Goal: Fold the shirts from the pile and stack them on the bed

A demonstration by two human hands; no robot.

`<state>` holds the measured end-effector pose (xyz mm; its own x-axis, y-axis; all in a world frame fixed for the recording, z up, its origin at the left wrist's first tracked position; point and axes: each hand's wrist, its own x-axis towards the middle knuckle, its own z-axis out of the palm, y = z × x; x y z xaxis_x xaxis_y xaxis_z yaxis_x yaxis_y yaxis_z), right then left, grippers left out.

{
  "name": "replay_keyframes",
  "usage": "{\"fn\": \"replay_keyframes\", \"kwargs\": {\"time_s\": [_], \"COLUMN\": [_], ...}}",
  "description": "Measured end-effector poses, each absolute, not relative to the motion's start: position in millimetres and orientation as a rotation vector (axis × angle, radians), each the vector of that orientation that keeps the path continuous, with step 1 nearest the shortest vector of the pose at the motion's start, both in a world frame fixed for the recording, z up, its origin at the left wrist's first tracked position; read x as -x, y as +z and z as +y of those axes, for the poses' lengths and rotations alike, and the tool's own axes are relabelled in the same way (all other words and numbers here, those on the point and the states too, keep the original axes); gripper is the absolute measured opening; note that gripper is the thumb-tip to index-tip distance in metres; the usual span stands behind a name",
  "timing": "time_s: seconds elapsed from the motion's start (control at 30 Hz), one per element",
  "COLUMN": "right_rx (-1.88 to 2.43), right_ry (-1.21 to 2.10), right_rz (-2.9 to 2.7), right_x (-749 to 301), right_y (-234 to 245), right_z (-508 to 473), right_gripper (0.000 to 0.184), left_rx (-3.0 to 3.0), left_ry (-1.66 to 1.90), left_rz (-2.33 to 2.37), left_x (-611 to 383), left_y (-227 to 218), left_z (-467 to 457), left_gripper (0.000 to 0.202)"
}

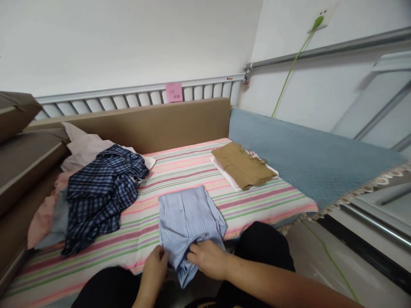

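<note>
A light-blue striped shirt (183, 214) lies folded into a narrow shape on the striped sheet, with its near end hanging over the edge between my knees. My right hand (207, 259) grips bunched fabric at that near end, where a darker inner fold shows. At the shirt's lower left edge, my left hand (156, 265) has its fingers pinched together on the cloth; its fingertips are partly hidden. To the left lies a loose pile topped by a navy plaid shirt (105, 184). Folded brown clothing (242, 164) rests on white cloth to the right.
The striped sheet (141, 252) covers the seat in front of me. Brown cushions (28, 158) are stacked at far left, and a brown backrest (160, 124) runs behind. A blue quilted cover (305, 154) spreads right. A green cord (290, 70) hangs from the wall socket.
</note>
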<state>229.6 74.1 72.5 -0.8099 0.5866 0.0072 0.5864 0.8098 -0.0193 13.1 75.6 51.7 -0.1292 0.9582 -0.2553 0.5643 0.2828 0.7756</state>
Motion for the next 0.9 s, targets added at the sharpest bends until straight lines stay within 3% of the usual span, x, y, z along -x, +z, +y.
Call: {"fn": "replay_keyframes", "kwargs": {"time_s": [0.13, 0.3, 0.4, 0.5, 0.57, 0.63, 0.77, 0.9], "right_rx": [0.916, 0.997, 1.070, 1.301, 1.556, 1.766, 1.901, 1.823], "right_ry": [0.043, 0.150, 0.460, 0.702, 0.636, 0.571, 0.818, 0.928], "right_rz": [-2.955, -3.016, -2.997, -2.611, -2.250, -1.923, -1.507, -1.452], "right_x": [-230, -232, -244, -265, -280, -293, -300, -290], "right_y": [59, 65, 84, 102, 105, 100, 76, 61], "right_z": [74, 72, 79, 104, 131, 162, 220, 252], "right_gripper": [0.020, 0.020, 0.028, 0.024, 0.024, 0.033, 0.070, 0.071], "left_rx": [-1.743, -2.097, -2.162, -2.101, -2.015, -1.956, -2.092, -2.232], "left_ry": [0.933, 0.694, 0.650, 0.694, 0.728, 0.739, 0.719, 0.476], "left_rz": [1.695, 1.586, 1.582, 1.524, 1.496, 1.489, 1.640, 1.838], "left_x": [-24, -30, -24, -18, -15, -13, -8, -10], "left_y": [78, 55, 37, 39, 48, 58, 70, 76], "left_z": [82, 90, 90, 93, 101, 114, 158, 212], "left_gripper": [0.028, 0.032, 0.039, 0.035, 0.030, 0.027, 0.027, 0.060]}}
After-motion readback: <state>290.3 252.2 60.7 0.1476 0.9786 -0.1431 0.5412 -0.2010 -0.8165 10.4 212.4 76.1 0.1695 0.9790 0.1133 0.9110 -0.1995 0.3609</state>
